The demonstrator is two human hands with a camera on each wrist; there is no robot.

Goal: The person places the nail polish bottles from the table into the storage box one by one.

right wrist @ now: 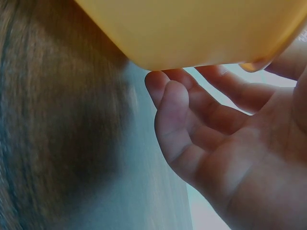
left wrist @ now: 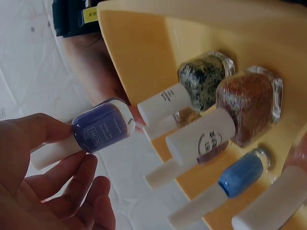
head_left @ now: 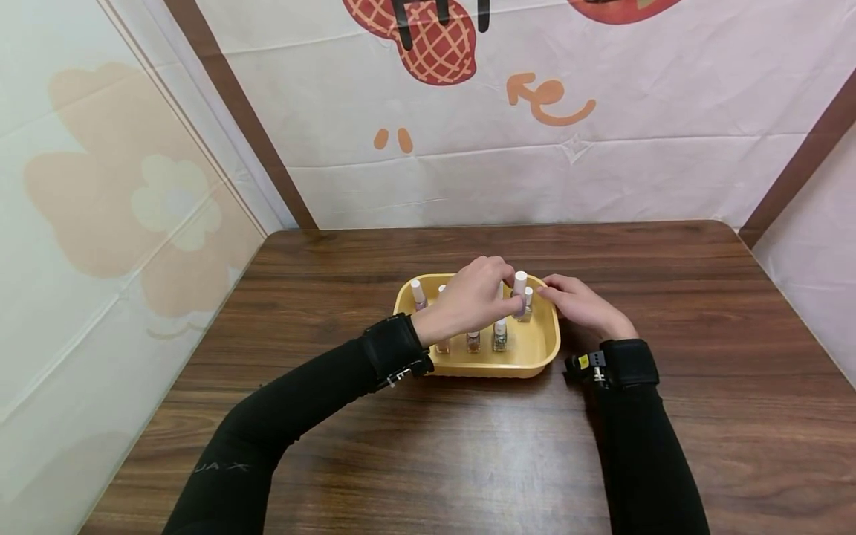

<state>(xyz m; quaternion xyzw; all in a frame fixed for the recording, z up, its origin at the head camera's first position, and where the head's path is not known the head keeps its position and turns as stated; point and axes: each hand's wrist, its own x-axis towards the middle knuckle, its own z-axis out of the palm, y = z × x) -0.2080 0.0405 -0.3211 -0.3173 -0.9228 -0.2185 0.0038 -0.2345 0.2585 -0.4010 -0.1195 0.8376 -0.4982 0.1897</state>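
Note:
My left hand (head_left: 468,297) is over the yellow tray (head_left: 521,360), thumb and fingers pinching a purple nail polish bottle (left wrist: 103,125) by its white cap. In the left wrist view its glass body points away from the palm. At the tray's right end, my right hand (head_left: 585,303) grips the rim, with curled fingers (right wrist: 172,108) against the outer side in the right wrist view. Inside the tray stand a dark glitter nail polish bottle (left wrist: 204,79), a copper glitter one (left wrist: 249,108) and a blue one (left wrist: 243,173), all white-capped. My left hand hides part of the tray.
More white-capped bottles stand in the tray, one at its left end (head_left: 418,294) and one near the right rim (head_left: 527,303). The tray rests on a dark wooden table (head_left: 428,461). A printed cloth (head_left: 455,178) hangs behind the table's back edge.

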